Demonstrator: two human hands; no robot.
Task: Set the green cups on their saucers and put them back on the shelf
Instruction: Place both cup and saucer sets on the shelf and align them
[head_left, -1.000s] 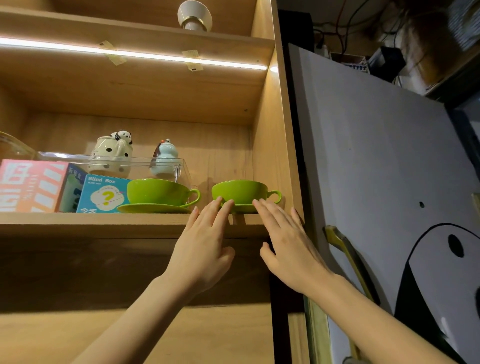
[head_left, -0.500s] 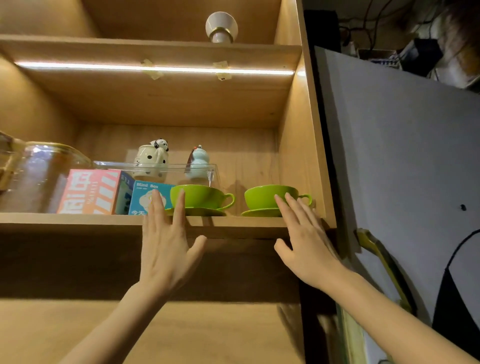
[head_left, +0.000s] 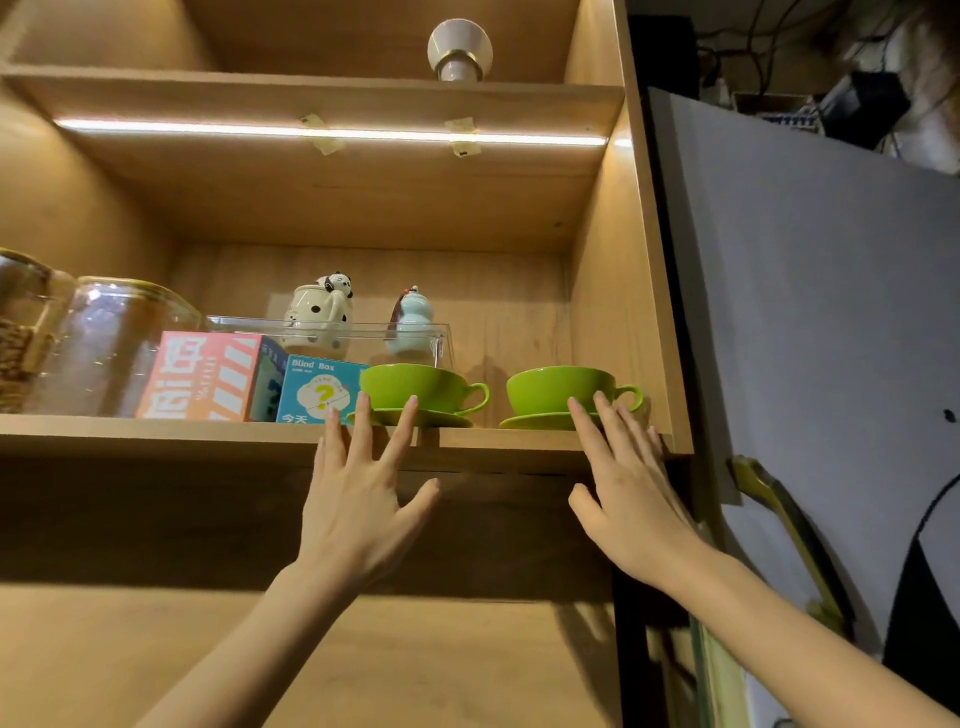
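Note:
Two green cups stand on green saucers on the wooden shelf (head_left: 156, 434). The left cup (head_left: 421, 387) rests on its saucer (head_left: 447, 418), the right cup (head_left: 556, 387) on its saucer (head_left: 530, 422); both handles point right. My left hand (head_left: 358, 499) is raised flat below the left cup, fingers spread, fingertips overlapping the saucer's front edge. Below the right cup, my right hand (head_left: 628, 493) is also flat and spread, its fingertips in front of that cup. Neither hand holds anything.
Left of the cups sit a blue "Blind Box" carton (head_left: 317, 389), a pink box (head_left: 202, 376) and glass jars (head_left: 104, 343). Behind them a clear case (head_left: 332, 332) carries two small figurines. An open cabinet door (head_left: 810, 312) with a brass handle (head_left: 779, 514) hangs at right.
Both hands have spread apart from the gap between the cups: the left hand went left to below the left cup, the right hand stayed near the right cup. The cups have not moved.

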